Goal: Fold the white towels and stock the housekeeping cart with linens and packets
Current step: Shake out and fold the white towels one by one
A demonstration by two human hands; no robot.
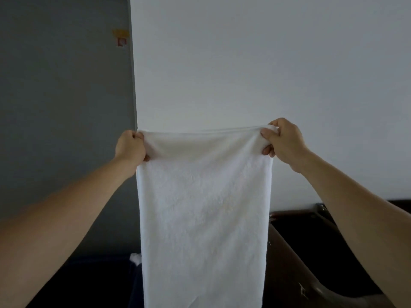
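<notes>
Hanging straight down between the two raised hands, the white terry-cloth towel has its long axis vertical and its top edge stretched level from hand to hand. The left hand grips the upper left corner with fingers curled tight into the cloth. The right hand pinches the upper right corner, thumb and fingers closed round a bunched fold. Both hands stand at about the same height, the right a shade higher, neither plainly nearer the camera. The lower end of the towel runs out of view at the bottom, so its full length cannot be told.

Material: soft, nubby pile, limp, doubled over along the top edge, with slight creasing below the hem. It will likely sag if tension is slackened.

Judgement: the fold in hand looks to be bringing the two top corners together, halving the width.

Surroundings: a pale grey wall behind; a dark brown glossy rail lower right.
</notes>
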